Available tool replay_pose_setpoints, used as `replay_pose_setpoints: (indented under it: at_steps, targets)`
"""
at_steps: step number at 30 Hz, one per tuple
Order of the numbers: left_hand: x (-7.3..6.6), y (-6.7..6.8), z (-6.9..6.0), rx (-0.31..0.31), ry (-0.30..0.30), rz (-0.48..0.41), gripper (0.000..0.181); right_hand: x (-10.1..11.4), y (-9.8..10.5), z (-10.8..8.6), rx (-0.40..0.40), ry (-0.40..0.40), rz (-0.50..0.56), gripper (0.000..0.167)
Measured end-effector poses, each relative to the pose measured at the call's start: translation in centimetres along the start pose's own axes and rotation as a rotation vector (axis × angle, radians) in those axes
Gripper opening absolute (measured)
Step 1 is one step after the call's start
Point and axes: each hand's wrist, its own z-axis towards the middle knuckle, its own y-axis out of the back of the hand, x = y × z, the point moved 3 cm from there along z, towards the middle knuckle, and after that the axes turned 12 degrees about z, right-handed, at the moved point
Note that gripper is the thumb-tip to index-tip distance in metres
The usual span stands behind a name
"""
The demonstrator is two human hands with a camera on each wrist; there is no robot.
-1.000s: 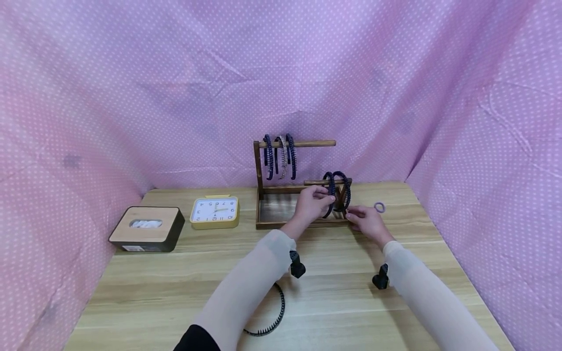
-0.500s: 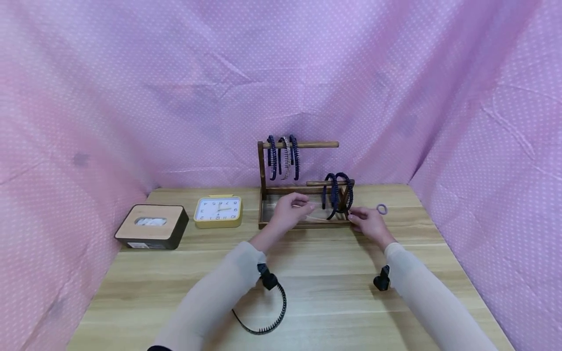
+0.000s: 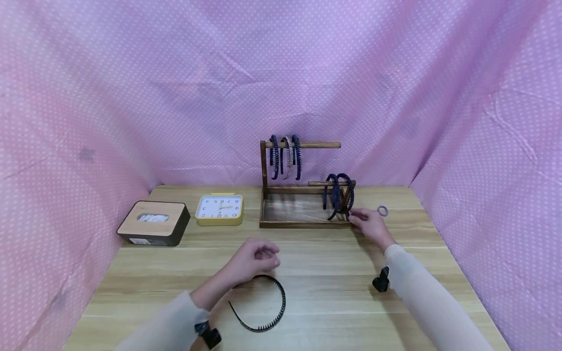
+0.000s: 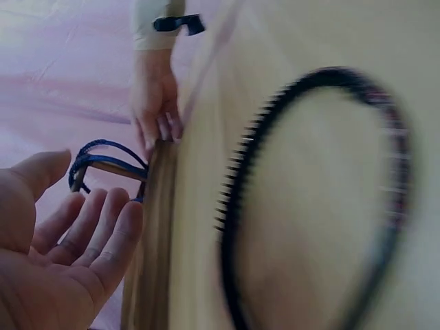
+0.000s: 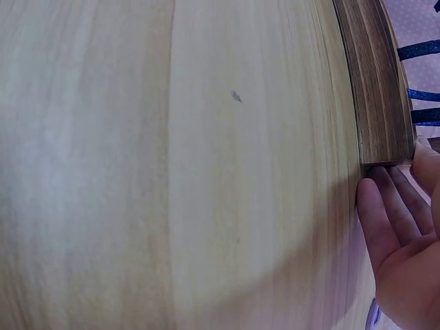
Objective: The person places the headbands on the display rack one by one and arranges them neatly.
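A wooden headband rack (image 3: 307,225) with a tray base and two rods stands at the back of the table. On its upper rod hang dark toothed headbands (image 3: 275,158) and a glittery headband (image 3: 289,158). Two dark headbands (image 3: 334,195) hang on the lower rod. My right hand (image 3: 371,226) holds the rack's right end, thumb over the rim, fingertips against the end (image 5: 402,220). My left hand (image 3: 252,261), relaxed and holding nothing, is over the table near a black toothed headband (image 3: 283,302). That headband appears large and blurred in the left wrist view (image 4: 237,179).
A yellow clock (image 3: 219,209) lies left of the rack, and a tissue box (image 3: 167,214) is farther left. A purple hair tie (image 3: 383,210) lies beyond my right hand. Pink dotted cloth (image 3: 210,87) hangs behind and beside the table.
My left hand has let go of the left headband on the lower rod and moved toward the front left, near the headband on the table. My right hand has stayed at the rack's end.
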Motion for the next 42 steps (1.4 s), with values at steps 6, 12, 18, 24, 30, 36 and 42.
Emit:
replay_pose_setpoints:
  at_steps: [6,12,18,24,30,36,42]
  targets:
    - [1.7,-0.1,-4.9,0.055,0.042,0.053,0.035,0.4,0.2,0.2,-0.008,0.003,-0.010,0.048]
    - [2.6,-1.0,-8.4,0.054,-0.059,0.116,0.031,0.9,0.7,0.7,-0.006,0.017,-0.009,0.048]
    - [3.4,-2.1,-10.2,0.008,-0.124,0.194,0.027,1.1,0.7,1.0,0.004,0.032,-0.014,0.048]
    - [3.6,-3.1,-10.3,-0.004,-0.197,0.362,0.028,0.8,0.6,1.2,0.002,0.011,-0.011,0.049]
    - [3.5,-3.7,-10.6,0.002,-0.241,0.439,0.028,0.3,0.2,0.7,0.021,-0.012,-0.004,0.050]
    - [3.6,-4.3,-11.0,0.001,-0.251,0.530,0.027,0.1,0.1,0.3,0.035,0.007,0.019,0.050]
    - [3.1,-4.8,-11.0,0.019,-0.253,0.610,0.029,-0.2,0.5,0.4,0.061,0.005,0.050,0.050]
